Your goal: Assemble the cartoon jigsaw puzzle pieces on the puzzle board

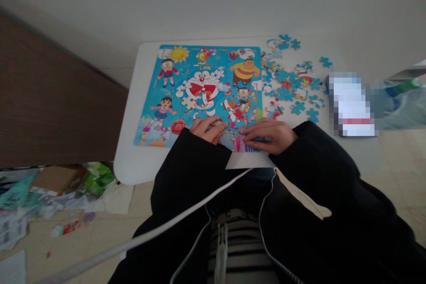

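Note:
A colourful cartoon jigsaw puzzle board (199, 88) lies on a small white table (133, 159). Both my hands rest on its near edge, in black sleeves. My left hand (208, 129) lies on the board's lower middle, fingers curled down on the pieces. My right hand (269, 136) lies flat on the lower right corner, fingers stretched leftward over a pink and white area. Whether either hand grips a piece is hidden. Loose blue puzzle pieces (289, 84) are scattered to the right of the board.
A blurred white and red object (353, 104) stands at the table's right, with a plastic bottle (402, 97) beyond it. A dark wooden panel (49, 97) rises on the left. Papers and litter (49, 195) cover the floor. White cords (186, 217) cross my lap.

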Demonstrator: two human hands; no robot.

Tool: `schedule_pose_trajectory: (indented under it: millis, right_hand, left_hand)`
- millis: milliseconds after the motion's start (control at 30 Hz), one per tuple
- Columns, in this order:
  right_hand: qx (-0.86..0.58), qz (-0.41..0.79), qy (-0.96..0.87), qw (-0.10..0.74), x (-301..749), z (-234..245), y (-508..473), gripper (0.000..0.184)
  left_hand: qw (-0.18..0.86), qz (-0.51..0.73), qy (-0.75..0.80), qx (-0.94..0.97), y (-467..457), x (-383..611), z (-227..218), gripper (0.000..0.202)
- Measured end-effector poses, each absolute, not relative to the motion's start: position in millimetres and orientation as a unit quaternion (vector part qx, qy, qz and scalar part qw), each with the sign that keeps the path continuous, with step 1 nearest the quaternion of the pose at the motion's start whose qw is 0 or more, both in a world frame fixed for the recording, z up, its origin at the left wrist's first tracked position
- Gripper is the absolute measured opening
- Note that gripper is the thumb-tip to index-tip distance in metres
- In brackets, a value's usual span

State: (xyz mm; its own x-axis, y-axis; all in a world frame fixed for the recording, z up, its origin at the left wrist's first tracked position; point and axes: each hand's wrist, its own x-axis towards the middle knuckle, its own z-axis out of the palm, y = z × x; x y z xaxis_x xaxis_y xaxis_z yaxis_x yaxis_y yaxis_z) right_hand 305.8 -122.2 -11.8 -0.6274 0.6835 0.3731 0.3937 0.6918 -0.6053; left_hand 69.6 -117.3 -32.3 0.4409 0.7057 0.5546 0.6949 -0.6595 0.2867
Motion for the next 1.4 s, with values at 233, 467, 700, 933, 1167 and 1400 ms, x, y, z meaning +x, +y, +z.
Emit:
schedule_pose_trajectory:
  millis: [233, 467, 700, 933, 1167, 1400]
  right_hand:
    - [-0.333, 0.240, -0.864, 0.293, 305, -10, -126, 0.017]
    - [-0.378, 0.206, -0.848, 0.310, 302, -13, -129, 0.023]
    - [-0.394, 0.209, -0.847, 0.290, 302, -19, -129, 0.027]
    - [-0.424, 0.189, -0.853, 0.239, 294, -8, -126, 0.030]
    - [-0.419, 0.194, -0.856, 0.231, 292, -2, -122, 0.029]
    - [-0.407, 0.197, -0.864, 0.221, 295, -4, -117, 0.030]
  left_hand:
    - [-0.010, 0.341, 0.394, 0.854, -118, 70, -36, 0.020]
    - [-0.016, 0.304, 0.414, 0.858, -123, 71, -33, 0.025]
    - [-0.012, 0.327, 0.413, 0.850, -124, 73, -33, 0.022]
    - [-0.004, 0.323, 0.443, 0.836, -129, 76, -32, 0.021]
    - [-0.050, 0.376, 0.332, 0.864, -139, 83, -43, 0.022]
    - [-0.025, 0.395, 0.333, 0.856, -159, 99, -56, 0.024]
